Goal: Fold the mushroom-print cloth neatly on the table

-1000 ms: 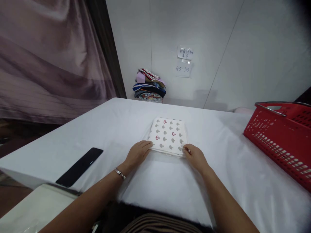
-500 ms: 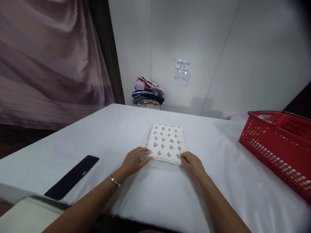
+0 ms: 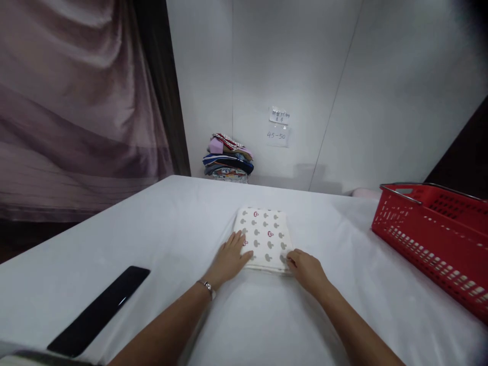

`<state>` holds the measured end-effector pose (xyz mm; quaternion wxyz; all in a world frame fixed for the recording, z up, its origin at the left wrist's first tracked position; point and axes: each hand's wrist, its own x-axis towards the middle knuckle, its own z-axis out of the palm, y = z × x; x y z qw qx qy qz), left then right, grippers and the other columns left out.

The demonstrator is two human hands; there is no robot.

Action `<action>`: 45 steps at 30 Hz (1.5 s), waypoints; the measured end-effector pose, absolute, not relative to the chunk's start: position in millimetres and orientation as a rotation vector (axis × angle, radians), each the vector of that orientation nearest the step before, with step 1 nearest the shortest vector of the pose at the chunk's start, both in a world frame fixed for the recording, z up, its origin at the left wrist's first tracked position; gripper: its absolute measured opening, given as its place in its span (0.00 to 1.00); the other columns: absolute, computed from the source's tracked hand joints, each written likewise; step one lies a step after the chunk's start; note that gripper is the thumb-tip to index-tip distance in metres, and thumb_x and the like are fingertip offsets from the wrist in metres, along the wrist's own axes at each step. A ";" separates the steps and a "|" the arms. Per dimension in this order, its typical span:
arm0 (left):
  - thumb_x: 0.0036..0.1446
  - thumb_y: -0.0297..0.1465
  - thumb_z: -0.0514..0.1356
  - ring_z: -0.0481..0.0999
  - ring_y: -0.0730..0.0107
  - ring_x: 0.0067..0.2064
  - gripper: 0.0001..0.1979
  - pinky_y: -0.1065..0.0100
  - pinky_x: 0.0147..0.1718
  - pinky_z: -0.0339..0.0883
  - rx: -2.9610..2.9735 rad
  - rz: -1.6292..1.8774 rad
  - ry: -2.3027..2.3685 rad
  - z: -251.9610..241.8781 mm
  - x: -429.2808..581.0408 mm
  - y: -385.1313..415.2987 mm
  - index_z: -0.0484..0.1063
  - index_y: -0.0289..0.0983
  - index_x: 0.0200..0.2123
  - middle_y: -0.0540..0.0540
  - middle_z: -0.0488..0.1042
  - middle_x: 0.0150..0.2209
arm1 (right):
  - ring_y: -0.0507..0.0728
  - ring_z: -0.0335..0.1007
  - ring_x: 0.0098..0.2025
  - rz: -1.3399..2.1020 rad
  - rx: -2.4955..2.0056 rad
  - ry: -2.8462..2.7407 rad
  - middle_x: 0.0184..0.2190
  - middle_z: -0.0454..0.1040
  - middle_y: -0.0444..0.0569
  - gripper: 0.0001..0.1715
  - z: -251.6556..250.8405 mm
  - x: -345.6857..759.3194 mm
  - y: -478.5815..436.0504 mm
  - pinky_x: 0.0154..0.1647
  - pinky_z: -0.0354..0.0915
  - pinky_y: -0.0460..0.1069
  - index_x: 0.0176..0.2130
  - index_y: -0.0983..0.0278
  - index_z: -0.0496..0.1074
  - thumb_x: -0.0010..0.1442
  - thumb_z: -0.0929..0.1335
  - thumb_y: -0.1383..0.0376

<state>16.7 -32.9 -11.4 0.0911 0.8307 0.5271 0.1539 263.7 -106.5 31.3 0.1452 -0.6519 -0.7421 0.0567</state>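
Observation:
A folded white cloth (image 3: 263, 236) printed with grey and red mushrooms lies flat on the white-covered table (image 3: 183, 218). My left hand (image 3: 230, 258), with a silver band at the wrist, rests spread on the cloth's near left part, fingers pointing away from me. At the near right corner, my right hand (image 3: 306, 269) has its fingers curled together in a pinch on the cloth's edge. The cloth's left edge is partly covered by my left hand.
A red plastic basket (image 3: 430, 234) with a metal handle stands at the right. A long black flat object (image 3: 99, 310) lies at the left. Beyond the far edge is a stack of folded clothes (image 3: 227, 160) against the wall with paper notes (image 3: 278, 136). A pink curtain (image 3: 76, 101) hangs left.
My left hand has moved from the near left corner further onto the cloth and spread flat. My right hand stays at the near right corner. The whole view has tilted up slightly.

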 end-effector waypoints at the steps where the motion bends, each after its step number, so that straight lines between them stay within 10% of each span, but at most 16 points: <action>1: 0.60 0.47 0.44 0.40 0.61 0.66 0.32 0.58 0.60 0.44 2.470 0.456 1.573 -10.6 17.1 -33.6 0.50 0.38 0.62 0.46 0.44 0.65 | 0.53 0.67 0.32 0.125 -1.872 -2.151 0.32 0.72 0.46 0.14 39.2 257.7 -103.0 0.30 0.57 0.46 0.33 0.60 0.71 0.60 0.58 0.66; 10: 0.59 0.47 0.43 0.39 0.60 0.66 0.32 0.54 0.60 0.43 2.430 0.363 1.631 -0.9 19.2 -40.8 0.49 0.37 0.63 0.46 0.42 0.66 | 0.62 0.39 0.65 0.151 -1.698 -2.321 0.64 0.49 0.53 0.33 33.9 212.9 -32.0 0.61 0.43 0.59 0.61 0.63 0.54 0.61 0.58 0.51; 22: 0.57 0.49 0.45 0.37 0.55 0.66 0.35 0.51 0.60 0.35 2.435 0.376 1.716 17.2 54.7 28.2 0.51 0.34 0.62 0.41 0.41 0.66 | 0.61 0.30 0.67 0.259 -1.857 -2.371 0.66 0.40 0.49 0.36 0.7 220.9 -21.3 0.62 0.30 0.59 0.63 0.61 0.49 0.62 0.52 0.47; 45: 0.57 0.52 0.42 0.37 0.54 0.66 0.37 0.49 0.60 0.35 2.395 0.430 1.767 12.3 67.4 72.4 0.51 0.34 0.62 0.40 0.43 0.65 | 0.60 0.27 0.66 0.236 -2.103 -2.120 0.66 0.38 0.53 0.40 -3.6 253.9 48.7 0.61 0.38 0.60 0.63 0.69 0.45 0.62 0.51 0.48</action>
